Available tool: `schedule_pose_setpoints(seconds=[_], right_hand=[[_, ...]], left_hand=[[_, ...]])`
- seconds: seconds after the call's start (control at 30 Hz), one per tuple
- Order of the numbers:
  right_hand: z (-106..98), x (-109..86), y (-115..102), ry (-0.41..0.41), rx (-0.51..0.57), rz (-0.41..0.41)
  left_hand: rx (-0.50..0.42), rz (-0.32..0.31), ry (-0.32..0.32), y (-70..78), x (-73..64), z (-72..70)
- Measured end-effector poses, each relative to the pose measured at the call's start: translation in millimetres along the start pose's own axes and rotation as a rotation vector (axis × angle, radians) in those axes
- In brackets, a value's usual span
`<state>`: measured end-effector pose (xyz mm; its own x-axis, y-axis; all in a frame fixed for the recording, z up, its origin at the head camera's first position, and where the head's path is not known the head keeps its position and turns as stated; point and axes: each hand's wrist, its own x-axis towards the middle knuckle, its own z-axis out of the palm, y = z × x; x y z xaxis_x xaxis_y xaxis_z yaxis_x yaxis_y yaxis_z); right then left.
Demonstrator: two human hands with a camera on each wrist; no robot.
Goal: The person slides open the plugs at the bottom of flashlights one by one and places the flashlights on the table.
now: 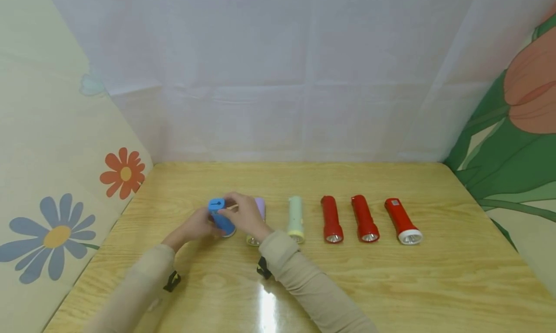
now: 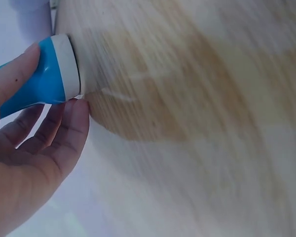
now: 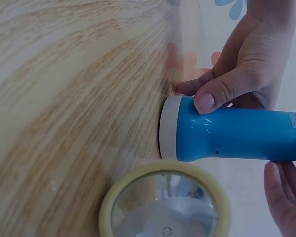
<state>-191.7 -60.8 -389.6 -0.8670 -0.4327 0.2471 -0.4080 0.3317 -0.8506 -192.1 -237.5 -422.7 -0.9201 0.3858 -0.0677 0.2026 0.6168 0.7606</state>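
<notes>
A blue flashlight (image 1: pixel 225 225) stands on its white-rimmed head at the left of the table, tail end up. My left hand (image 1: pixel 197 224) grips it low down; in the left wrist view the thumb presses one side of the blue body (image 2: pixel 49 74) and fingertips (image 2: pixel 79 108) meet the rim. Higher up, my right hand (image 1: pixel 247 217) pinches the tail end between thumb and fingers. A lilac flashlight (image 1: pixel 260 205) lies just right of it, partly behind my right hand. The right wrist view shows a pale yellow lens ring (image 3: pixel 108 202) close by the blue head.
Further right lie a mint-green flashlight (image 1: pixel 296 215), two red flashlights (image 1: pixel 331 217) and a red one with a white head (image 1: pixel 400 219), lenses toward me. The wooden table (image 1: pixel 391 284) ends at a white cloth (image 1: pixel 260 120) behind, with flowered sheets at both sides.
</notes>
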Motion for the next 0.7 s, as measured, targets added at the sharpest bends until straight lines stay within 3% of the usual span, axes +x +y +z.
schedule_pose_setpoints(seconds=[0.4,0.7], right_hand=[[-2.5,-3.6,1.0,-0.007,-0.024,-0.039],[-4.2,-3.9,3.9,-0.022,0.000,-0.031]], left_hand=[[0.043,0.069,0.044,-0.4,1.4,3.9],[0.046,0.028,0.060,2.1,1.1,5.6]])
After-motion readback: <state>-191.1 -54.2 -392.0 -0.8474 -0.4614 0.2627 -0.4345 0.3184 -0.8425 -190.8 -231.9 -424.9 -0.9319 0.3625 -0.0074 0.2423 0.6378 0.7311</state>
